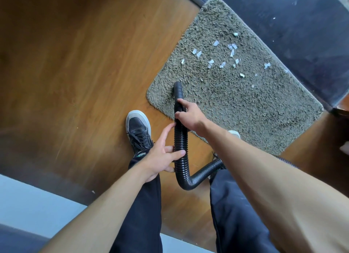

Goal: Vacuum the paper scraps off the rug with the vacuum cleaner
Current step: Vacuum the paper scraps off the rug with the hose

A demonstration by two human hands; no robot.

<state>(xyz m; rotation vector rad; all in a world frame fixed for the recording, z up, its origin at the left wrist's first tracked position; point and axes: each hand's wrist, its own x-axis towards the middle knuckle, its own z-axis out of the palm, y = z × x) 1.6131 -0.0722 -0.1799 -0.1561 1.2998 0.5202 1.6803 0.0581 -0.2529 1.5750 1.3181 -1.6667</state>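
A grey shaggy rug [245, 105] lies on the wooden floor, with several white paper scraps [222, 64] scattered over its far half. A black ribbed vacuum hose [180, 139] runs up between my legs, and its smooth nozzle end [177, 89] touches the rug's near left corner. My right hand [190, 115] grips the hose just behind the nozzle. Lower down, my left hand [163, 158] holds the hose, thumb across the front and fingers partly extended along its left side. The vacuum's body is out of sight.
My left shoe [138, 128] stands on the wooden floor [75, 64] beside the rug; my right shoe's toe [235, 133] is on the rug's near edge. A dark threshold [302, 35] borders the rug's far side. A pale surface [28, 211] lies at lower left.
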